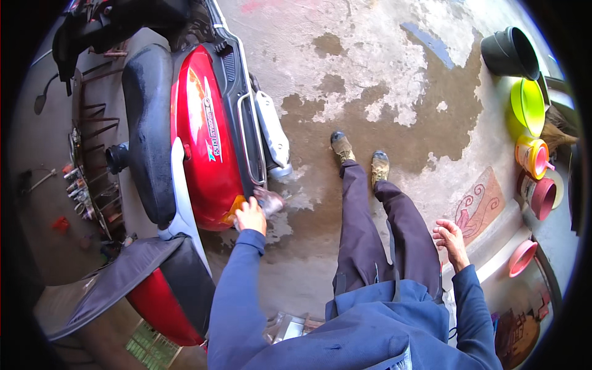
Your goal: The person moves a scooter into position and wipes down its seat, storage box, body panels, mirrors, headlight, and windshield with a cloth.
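My left hand point(251, 215) is at the rear lower corner of a red motor scooter's side panel point(203, 138), closed around a blurred, crumpled cloth or plastic piece point(270, 202) that sticks out to its right. Beside the hand is the scooter's orange rear light point(234, 209). Held out over the floor right of my legs, my right hand point(449, 238) is empty, its fingers loosely bent. The scooter's black seat point(150, 134) and grey grab rail point(178, 194) lie left of the panel. A silver exhaust shield point(273, 127) shows on its near side.
Along the right stand a black bucket point(504, 53), a lime-green basin point(522, 106), a yellow-orange bucket point(526, 155) and pink tubs point(542, 198). A patterned mat point(481, 206) lies near a step. Behind the scooter is a red-black box point(171, 300) partly under dark cloth. The concrete floor has damp-looking patches.
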Action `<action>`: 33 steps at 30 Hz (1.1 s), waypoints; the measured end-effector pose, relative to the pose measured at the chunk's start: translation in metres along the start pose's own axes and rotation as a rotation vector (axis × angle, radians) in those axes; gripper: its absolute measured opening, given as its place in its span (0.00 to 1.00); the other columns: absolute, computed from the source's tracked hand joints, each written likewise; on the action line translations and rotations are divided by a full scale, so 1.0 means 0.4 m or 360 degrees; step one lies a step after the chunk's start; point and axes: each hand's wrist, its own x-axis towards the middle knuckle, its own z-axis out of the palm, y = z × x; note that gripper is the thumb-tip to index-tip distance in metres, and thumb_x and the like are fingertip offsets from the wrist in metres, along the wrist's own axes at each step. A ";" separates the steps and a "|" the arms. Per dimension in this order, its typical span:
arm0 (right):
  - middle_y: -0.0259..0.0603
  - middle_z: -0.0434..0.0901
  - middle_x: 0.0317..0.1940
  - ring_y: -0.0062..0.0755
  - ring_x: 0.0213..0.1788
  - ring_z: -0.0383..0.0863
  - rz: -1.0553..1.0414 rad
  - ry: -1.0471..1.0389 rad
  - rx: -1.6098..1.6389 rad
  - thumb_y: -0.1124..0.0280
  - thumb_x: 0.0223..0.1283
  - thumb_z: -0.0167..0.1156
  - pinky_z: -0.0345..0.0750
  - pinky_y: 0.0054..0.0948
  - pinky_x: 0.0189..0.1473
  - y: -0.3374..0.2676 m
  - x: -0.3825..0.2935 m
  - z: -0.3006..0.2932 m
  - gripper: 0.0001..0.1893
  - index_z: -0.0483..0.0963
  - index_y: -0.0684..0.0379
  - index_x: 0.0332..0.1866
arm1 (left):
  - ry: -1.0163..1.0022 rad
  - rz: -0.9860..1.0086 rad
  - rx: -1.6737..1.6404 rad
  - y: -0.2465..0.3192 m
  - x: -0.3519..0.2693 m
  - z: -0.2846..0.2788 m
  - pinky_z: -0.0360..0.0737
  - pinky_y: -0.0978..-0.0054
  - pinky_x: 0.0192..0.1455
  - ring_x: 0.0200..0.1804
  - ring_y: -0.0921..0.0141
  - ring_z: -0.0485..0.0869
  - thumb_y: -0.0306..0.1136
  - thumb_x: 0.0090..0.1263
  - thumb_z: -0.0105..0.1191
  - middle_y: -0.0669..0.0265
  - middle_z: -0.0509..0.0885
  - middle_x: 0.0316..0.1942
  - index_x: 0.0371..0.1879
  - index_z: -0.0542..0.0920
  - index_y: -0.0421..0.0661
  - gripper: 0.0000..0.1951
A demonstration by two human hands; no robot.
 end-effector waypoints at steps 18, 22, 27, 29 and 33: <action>0.36 0.81 0.38 0.20 0.34 0.80 0.0012 -0.0078 0.0080 0.69 0.63 0.59 0.76 0.19 0.35 0.183 -0.024 0.163 0.17 0.73 0.62 0.55 | 0.0315 -0.0018 -0.0206 -0.069 0.075 -0.075 0.69 0.58 0.48 0.52 0.63 0.73 0.44 0.50 0.69 0.68 0.75 0.46 0.47 0.76 0.55 0.25; 0.35 0.82 0.40 0.20 0.37 0.80 0.0058 -0.0250 0.0012 0.70 0.64 0.58 0.75 0.19 0.36 0.220 -0.049 0.267 0.17 0.73 0.61 0.56 | 0.0302 0.0173 -0.0148 -0.055 -0.047 0.163 0.67 0.61 0.44 0.49 0.66 0.74 0.37 0.59 0.55 0.70 0.75 0.40 0.37 0.79 0.58 0.07; 0.33 0.81 0.39 0.19 0.37 0.79 0.0066 -0.0266 -0.0016 0.69 0.63 0.58 0.74 0.18 0.37 0.264 -0.061 0.306 0.17 0.73 0.62 0.56 | 0.0509 0.0305 -0.0100 -0.102 -0.052 0.108 0.67 0.62 0.45 0.48 0.67 0.74 0.36 0.61 0.52 0.68 0.77 0.38 0.33 0.80 0.53 0.05; 0.33 0.82 0.39 0.19 0.37 0.79 0.0074 -0.0228 0.0009 0.69 0.63 0.58 0.75 0.18 0.37 0.249 -0.066 0.306 0.17 0.73 0.62 0.56 | 0.0752 0.0283 -0.0071 -0.111 0.021 -0.017 0.69 0.63 0.46 0.49 0.67 0.75 0.35 0.61 0.51 0.67 0.77 0.39 0.33 0.80 0.52 0.06; 0.35 0.82 0.40 0.19 0.36 0.80 0.0021 -0.0223 0.0080 0.68 0.64 0.59 0.75 0.18 0.35 0.218 -0.055 0.316 0.18 0.73 0.62 0.57 | 0.0937 -0.0020 0.0126 -0.255 0.260 -0.183 0.72 0.60 0.47 0.49 0.67 0.77 0.34 0.63 0.50 0.69 0.78 0.41 0.38 0.80 0.54 0.07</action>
